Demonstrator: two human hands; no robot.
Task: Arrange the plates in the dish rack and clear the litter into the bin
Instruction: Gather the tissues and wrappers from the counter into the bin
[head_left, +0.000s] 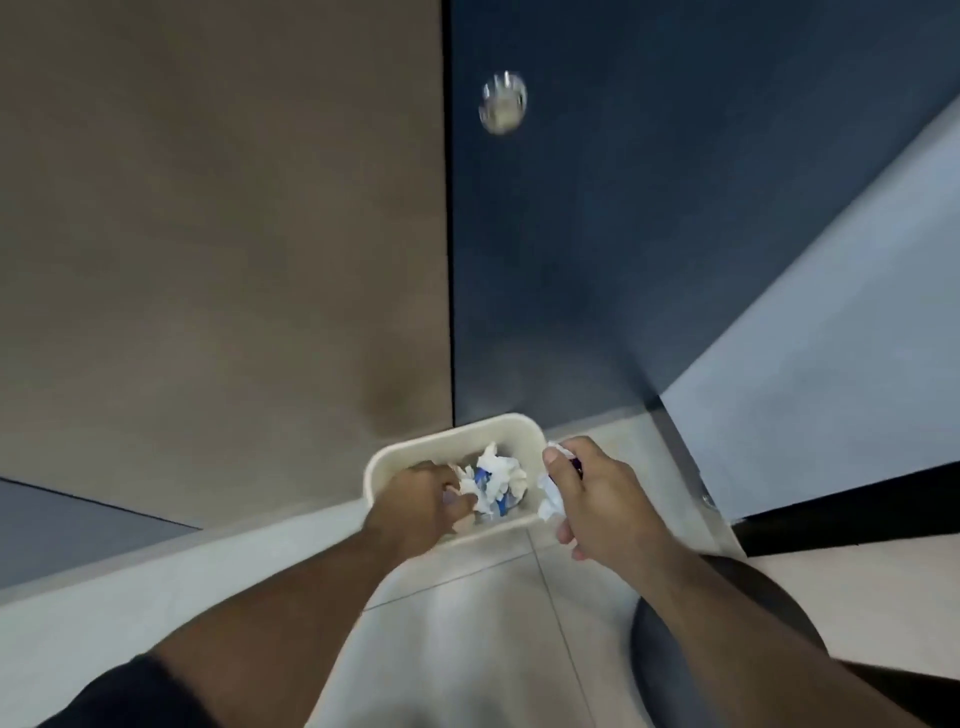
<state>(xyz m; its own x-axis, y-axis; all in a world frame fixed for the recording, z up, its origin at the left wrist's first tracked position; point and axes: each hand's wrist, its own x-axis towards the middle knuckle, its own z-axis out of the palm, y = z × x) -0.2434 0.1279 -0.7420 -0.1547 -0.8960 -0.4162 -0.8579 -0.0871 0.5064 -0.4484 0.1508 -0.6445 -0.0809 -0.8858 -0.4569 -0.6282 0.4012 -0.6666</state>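
From where I stand, the person leans over a small cream plastic bin (375, 470) with rounded corners. It sits on the pale tiled floor (467, 613) at the foot of the wall, where a brown wall panel (223, 208) meets a dark blue door (597, 234). A heap of crumpled white and blue paper scraps (501, 475) lies inside the bin. The left hand (415, 496) is down over the bin's near-left side, knuckles up and fingers curled in. It seems to be pinching a small white wad (464, 486) against the thumb just above the heap, though the blur makes it hard to tell where the wad ends and the heap begins. The right hand (592, 493) hangs just outside the bin's right rim, its fingers closed around a crumpled white tissue (549, 501) that pokes out below the thumb. Something small and dark shows at its fingertips, too blurred to name. Both forearms are bare, and a dark sleeve (130, 696) covers the left upper arm. High on the blue door sits a round silvery knob (503, 103). A pale skirting strip (156, 566) runs along the foot of the brown panel, and a dark round object (657, 680) lies under the right forearm.
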